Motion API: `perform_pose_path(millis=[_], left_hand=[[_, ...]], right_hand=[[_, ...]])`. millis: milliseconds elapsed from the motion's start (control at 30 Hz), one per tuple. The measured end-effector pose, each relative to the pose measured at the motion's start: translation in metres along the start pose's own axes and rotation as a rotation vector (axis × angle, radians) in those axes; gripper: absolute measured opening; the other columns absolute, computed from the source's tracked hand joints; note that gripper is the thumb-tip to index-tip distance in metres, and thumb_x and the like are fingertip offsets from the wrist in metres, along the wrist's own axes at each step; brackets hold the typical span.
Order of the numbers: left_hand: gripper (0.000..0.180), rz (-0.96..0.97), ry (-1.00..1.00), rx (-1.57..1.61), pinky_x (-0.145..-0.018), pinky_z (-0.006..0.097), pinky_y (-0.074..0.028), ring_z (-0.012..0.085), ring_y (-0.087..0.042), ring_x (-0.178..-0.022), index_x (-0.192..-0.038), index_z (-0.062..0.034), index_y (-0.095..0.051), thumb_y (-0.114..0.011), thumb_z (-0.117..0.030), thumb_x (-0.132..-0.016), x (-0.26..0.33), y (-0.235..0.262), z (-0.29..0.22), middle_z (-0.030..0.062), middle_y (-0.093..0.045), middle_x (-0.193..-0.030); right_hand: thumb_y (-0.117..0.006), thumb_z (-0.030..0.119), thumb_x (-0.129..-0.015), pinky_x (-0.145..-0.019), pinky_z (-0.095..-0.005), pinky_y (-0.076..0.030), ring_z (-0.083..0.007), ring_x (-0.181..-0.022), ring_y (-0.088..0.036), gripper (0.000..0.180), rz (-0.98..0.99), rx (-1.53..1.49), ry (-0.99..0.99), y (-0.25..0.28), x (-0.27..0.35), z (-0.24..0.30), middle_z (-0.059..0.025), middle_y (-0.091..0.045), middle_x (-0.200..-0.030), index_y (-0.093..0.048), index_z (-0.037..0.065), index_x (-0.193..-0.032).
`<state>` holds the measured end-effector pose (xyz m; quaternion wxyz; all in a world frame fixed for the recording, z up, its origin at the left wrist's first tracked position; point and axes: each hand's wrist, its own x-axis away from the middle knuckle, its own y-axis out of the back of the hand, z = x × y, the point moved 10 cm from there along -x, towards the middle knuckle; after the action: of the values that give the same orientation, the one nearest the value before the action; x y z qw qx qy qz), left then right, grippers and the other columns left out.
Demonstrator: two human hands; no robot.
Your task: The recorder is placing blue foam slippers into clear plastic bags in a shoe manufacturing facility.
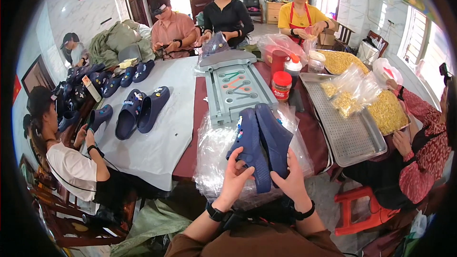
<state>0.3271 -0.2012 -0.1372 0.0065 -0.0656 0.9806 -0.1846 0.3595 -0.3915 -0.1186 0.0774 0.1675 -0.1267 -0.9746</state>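
Note:
Two dark blue clogs stand on edge side by side in front of me, held between both hands. My left hand [235, 177] grips the left clog [251, 150] near its heel end, with thumb and fingers bent against it. On the other side, my right hand [293, 178] presses the right clog [276, 138], its thumb on the lower end. Small charms show on the left clog's outer side. Beneath the clogs lies a stack of clear plastic bags [212, 166]. Just beyond them is a grey plastic frame [221, 107] with green and orange shapes.
A finished-looking pair of blue clogs [143, 112] rests on the white sheet [164, 159]. To the right are a red-lidded jar [282, 85], a perforated metal tray [354, 138] and bags of yellow pieces [350, 102]. Several people sit or stand around the table. A red stool [359, 209] stands lower right.

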Motion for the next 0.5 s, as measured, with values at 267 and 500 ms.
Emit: perform_pose_path(millis=[267,500], left_hand=[[0.075,0.024,-0.008,0.049,-0.077,0.026,-0.054,0.0073,-0.058,-0.089,-0.157,-0.0147,-0.030,-0.065,0.006,-0.095,-0.001,-0.007,-0.001,-0.0017,-0.055,-0.097],[0.074,0.033,-0.037,0.046,-0.077,0.025,-0.053,0.0068,-0.057,-0.087,-0.157,-0.0131,-0.030,-0.065,0.006,-0.095,0.001,-0.011,0.002,-0.0019,-0.055,-0.095]], right_hand=[[-0.086,0.022,-0.076,-0.104,-0.0418,-0.049,-0.0348,-0.129,-0.058,0.108,0.083,0.016,0.066,-0.006,-0.003,-0.001,-0.0289,-0.052,-0.143,-0.020,-0.012,-0.155],[-0.092,0.045,-0.063,-0.099,-0.0487,-0.051,-0.0481,-0.123,-0.057,0.135,-0.061,0.532,0.060,-0.020,0.008,0.027,-0.0372,-0.048,-0.139,-0.012,-0.018,-0.152]])
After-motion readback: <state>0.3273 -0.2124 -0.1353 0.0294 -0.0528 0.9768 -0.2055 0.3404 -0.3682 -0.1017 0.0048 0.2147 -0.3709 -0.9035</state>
